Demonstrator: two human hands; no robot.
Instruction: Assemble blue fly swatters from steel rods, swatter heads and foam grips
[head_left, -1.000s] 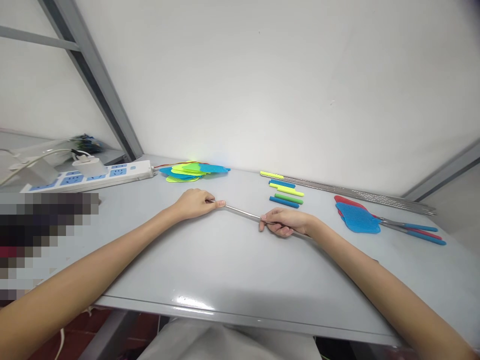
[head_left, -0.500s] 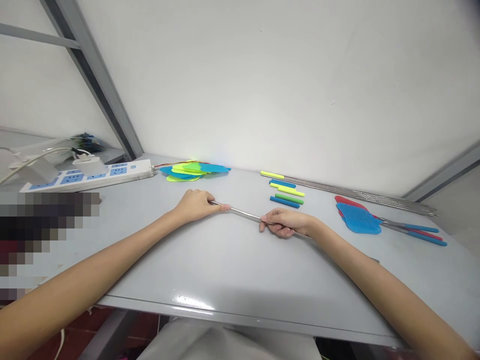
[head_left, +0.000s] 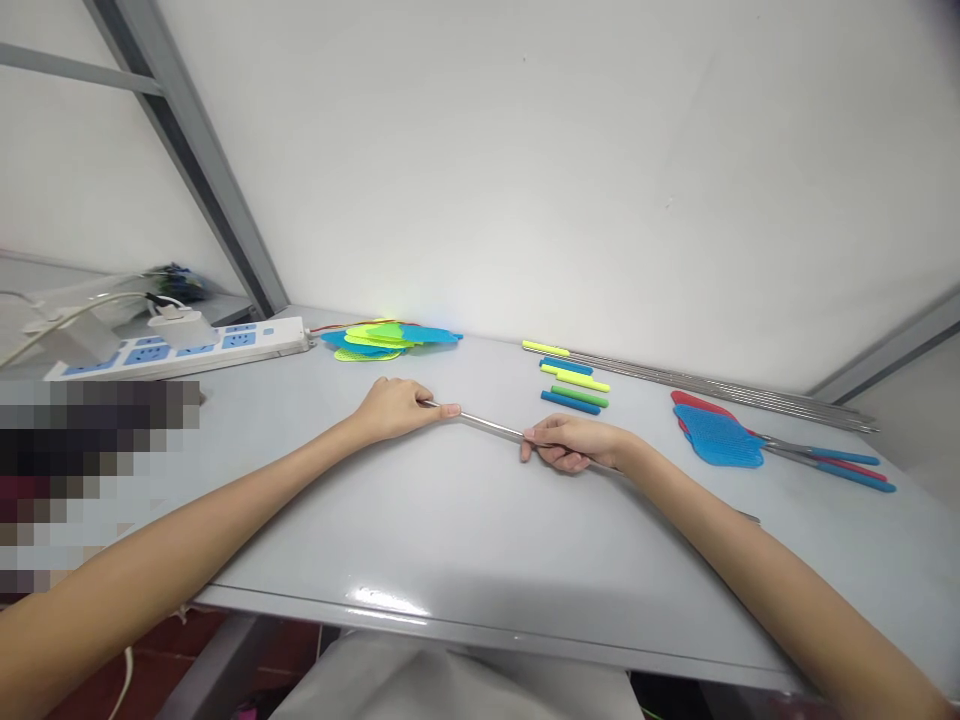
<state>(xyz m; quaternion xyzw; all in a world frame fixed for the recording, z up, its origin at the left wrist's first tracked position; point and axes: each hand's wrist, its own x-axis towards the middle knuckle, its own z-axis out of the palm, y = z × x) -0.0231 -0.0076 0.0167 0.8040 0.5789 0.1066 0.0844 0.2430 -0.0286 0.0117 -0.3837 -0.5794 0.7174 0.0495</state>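
Note:
A thin metal rod runs between my two hands, just above the grey table. My left hand is closed on its left end, thumb stretched along it. Farther right, my right hand pinches the same rod, whose other end passes under the wrist and shows again beyond the forearm. Past my right hand lie several blue, green and yellow handle sleeves. Beyond my left hand is a pile of blue and yellow-green fly swatter heads.
Fly swatters with blue and red heads lie on the right. Behind them a bundle of metal rods rests along the wall. A white power strip with plugged-in adapters sits at the left. A blurred-out patch covers the left edge.
Both hands keep their hold on the rod in nearly the same place. Only a slight shift of the whole view shows.

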